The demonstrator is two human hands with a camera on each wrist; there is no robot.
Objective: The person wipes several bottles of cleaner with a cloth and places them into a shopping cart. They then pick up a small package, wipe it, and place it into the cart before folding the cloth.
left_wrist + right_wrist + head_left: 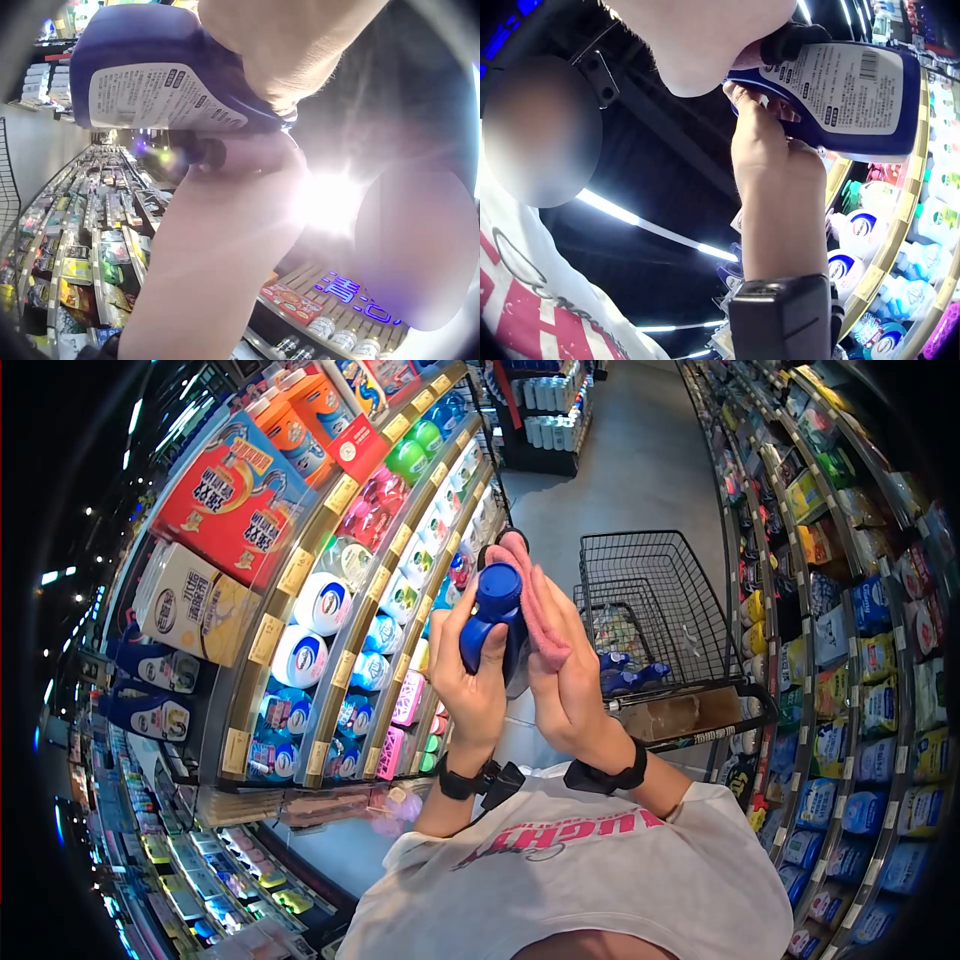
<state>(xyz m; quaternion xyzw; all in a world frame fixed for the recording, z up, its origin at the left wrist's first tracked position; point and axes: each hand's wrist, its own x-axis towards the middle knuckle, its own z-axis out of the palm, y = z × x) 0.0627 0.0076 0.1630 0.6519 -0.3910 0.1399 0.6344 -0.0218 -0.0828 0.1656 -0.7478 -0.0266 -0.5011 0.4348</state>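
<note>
My left hand (468, 685) grips a dark blue bottle (840, 127) by its looped handle, the thumb lying along the near side. Its round blue cap (499, 582) faces up toward my head. A white back label (142, 94) with small print and a barcode shows in the wrist views. My right hand (568, 685) holds a folded pink cloth (538, 605) against the bottle's right side. Its fingers run along the back of the cloth, partly hidden by it. The bottle is raised in front of my chest.
A black wire shopping cart (655, 590) stands ahead on the right, with blue items (630, 672) inside. Stocked shelves (345, 630) of bottles rise close on the left. More shelves (850, 660) with packets line the right side. Grey aisle floor (640, 450) stretches ahead.
</note>
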